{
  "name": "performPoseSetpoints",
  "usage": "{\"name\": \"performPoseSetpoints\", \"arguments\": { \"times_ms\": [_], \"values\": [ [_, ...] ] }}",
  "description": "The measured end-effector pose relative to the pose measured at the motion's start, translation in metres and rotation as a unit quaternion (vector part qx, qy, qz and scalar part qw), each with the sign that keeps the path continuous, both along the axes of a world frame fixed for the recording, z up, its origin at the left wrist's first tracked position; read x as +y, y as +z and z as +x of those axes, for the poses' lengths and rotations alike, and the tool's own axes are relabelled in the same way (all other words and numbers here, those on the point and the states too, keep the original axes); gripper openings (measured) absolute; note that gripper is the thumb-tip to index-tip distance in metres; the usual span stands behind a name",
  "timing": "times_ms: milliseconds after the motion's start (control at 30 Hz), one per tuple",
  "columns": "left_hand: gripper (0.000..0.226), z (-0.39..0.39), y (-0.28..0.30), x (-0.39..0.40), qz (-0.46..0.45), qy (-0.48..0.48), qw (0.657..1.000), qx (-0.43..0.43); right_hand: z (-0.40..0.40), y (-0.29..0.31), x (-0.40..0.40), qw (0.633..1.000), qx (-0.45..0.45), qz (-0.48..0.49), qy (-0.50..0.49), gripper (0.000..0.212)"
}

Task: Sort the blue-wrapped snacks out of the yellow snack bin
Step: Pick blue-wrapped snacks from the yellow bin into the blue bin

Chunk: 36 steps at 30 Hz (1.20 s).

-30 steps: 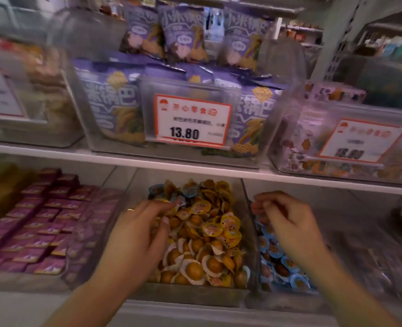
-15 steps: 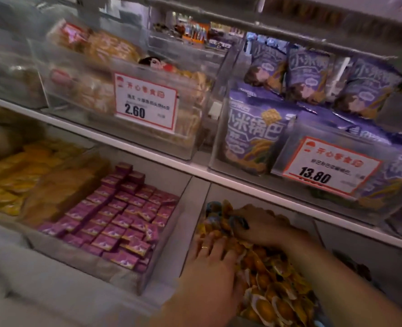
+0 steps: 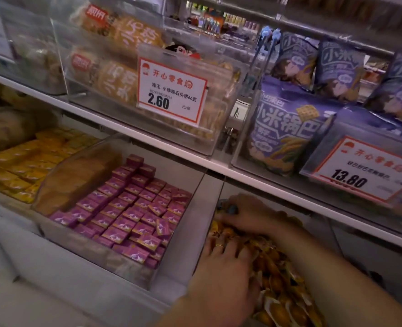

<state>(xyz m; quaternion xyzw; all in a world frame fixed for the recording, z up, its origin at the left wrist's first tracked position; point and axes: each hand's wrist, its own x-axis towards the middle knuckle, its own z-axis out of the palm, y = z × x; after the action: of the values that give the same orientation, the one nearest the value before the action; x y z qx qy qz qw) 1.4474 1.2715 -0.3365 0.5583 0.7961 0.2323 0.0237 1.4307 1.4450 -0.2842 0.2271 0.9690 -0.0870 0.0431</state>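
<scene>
- Reaching into the clear bin [image 3: 215, 208] at the lower right of the frame, both hands rest on the heap of yellow-wrapped snacks [image 3: 280, 274] that fills it.
- The left hand [image 3: 223, 274], lower centre-right, lies palm down on the near part of the heap, fingers spread a little and pressed among the wrappers; a ring [image 3: 218, 245] shows on one finger. It does not visibly hold anything.
- The right hand [image 3: 254, 215] sits further back in the bin, just under the white shelf edge [image 3: 148, 142], its fingers curled together at the far left corner of the heap.
- A blue-wrapped snack [image 3: 230, 208] shows at those curled fingertips, touching them; whether the fingers actually clamp it I cannot tell, since the spot is blurred.
- Left of this bin, centre of the frame, another clear bin holds rows of small purple boxes [image 3: 129, 213].
- Further left lie yellow boxes [image 3: 22, 166].
- On the shelf above, a price tag reading 2.60 [image 3: 171, 90] fronts a bin of round cakes, and at upper right purple bags [image 3: 287, 128] stand behind a tag reading 13.80 [image 3: 360, 171].
</scene>
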Motion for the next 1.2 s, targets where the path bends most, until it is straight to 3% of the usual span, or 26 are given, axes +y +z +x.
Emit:
{"name": "performPoseSetpoints", "arguments": {
  "times_ms": [100,200,300,367,433,467,500,533,600,633,667,700,767,833,867,900,967,1000,1067,1200],
  "values": [
    [0.063,0.001,0.004,-0.003,0.012,0.009,1.0,-0.005,0.005,-0.011,0.007,0.998,-0.057,0.004,0.038,0.043],
    [0.054,0.002,0.009,-0.005,0.058,0.032,0.997,-0.029,0.026,-0.008,0.029,0.999,-0.049,-0.016,0.008,0.036],
    [0.045,0.003,0.016,-0.004,0.144,0.061,0.985,-0.066,0.055,0.003,0.045,0.995,0.039,-0.065,-0.07,0.025],
    [0.033,0.005,0.023,-0.001,0.223,0.066,0.966,-0.112,0.073,0.015,0.04,0.973,0.137,-0.122,-0.14,0.024],
    [0.024,0.013,0.033,0.002,0.294,0.073,0.936,-0.179,0.087,0.022,0.024,0.94,0.217,-0.17,-0.202,0.032],
    [0.025,0.019,0.039,0.004,0.314,0.089,0.911,-0.252,0.092,0.023,0.013,0.929,0.239,-0.181,-0.215,0.039],
    [0.029,0.024,0.044,0.005,0.322,0.108,0.867,-0.364,0.096,0.024,-0.002,0.923,0.26,-0.187,-0.214,0.041],
    [0.034,0.028,0.05,0.006,0.322,0.127,0.79,-0.506,0.098,0.024,-0.018,0.917,0.289,-0.197,-0.191,0.032],
    [0.047,0.03,0.053,0.01,0.26,0.123,0.576,-0.765,0.1,0.021,-0.049,0.918,0.326,-0.204,-0.095,0.02],
    [0.053,0.029,0.055,0.011,0.236,0.097,0.491,-0.833,0.1,0.02,-0.063,0.924,0.318,-0.205,-0.054,0.022],
    [0.054,0.026,0.055,0.01,0.224,0.079,0.449,-0.861,0.1,0.017,-0.069,0.928,0.3,-0.222,-0.021,0.026],
    [0.052,0.022,0.055,0.01,0.228,0.081,0.437,-0.866,0.098,0.018,-0.071,0.919,0.288,-0.268,-0.012,0.029],
    [0.045,0.016,0.055,0.006,0.244,0.116,0.434,-0.859,0.093,0.021,-0.057,0.86,0.306,-0.4,-0.079,0.033],
    [0.041,0.01,0.056,0.001,0.238,0.134,0.434,-0.859,0.081,0.022,-0.03,0.817,0.331,-0.437,-0.179,0.033],
    [0.041,0.009,0.058,-0.002,0.23,0.138,0.434,-0.86,0.073,0.021,-0.017,0.829,0.309,-0.417,-0.206,0.029],
    [0.042,0.008,0.059,-0.004,0.225,0.142,0.435,-0.86,0.066,0.019,-0.007,0.868,0.262,-0.372,-0.202,0.025],
    [0.043,0.007,0.059,-0.005,0.228,0.139,0.444,-0.855,0.052,0.01,0.01,0.968,0.12,-0.195,-0.103,0.018],
    [0.044,0.008,0.058,-0.006,0.23,0.134,0.448,-0.854,0.045,0.003,0.014,0.991,0.05,-0.116,-0.048,0.026],
    [0.045,0.006,0.058,-0.006,0.234,0.119,0.452,-0.852,0.032,-0.008,0.019,0.998,-0.061,-0.026,0.015,0.051],
    [0.039,0.004,0.054,-0.006,0.24,0.108,0.464,-0.846,0.012,-0.016,0.027,0.989,-0.137,0.014,0.046,0.064]
  ]
}}
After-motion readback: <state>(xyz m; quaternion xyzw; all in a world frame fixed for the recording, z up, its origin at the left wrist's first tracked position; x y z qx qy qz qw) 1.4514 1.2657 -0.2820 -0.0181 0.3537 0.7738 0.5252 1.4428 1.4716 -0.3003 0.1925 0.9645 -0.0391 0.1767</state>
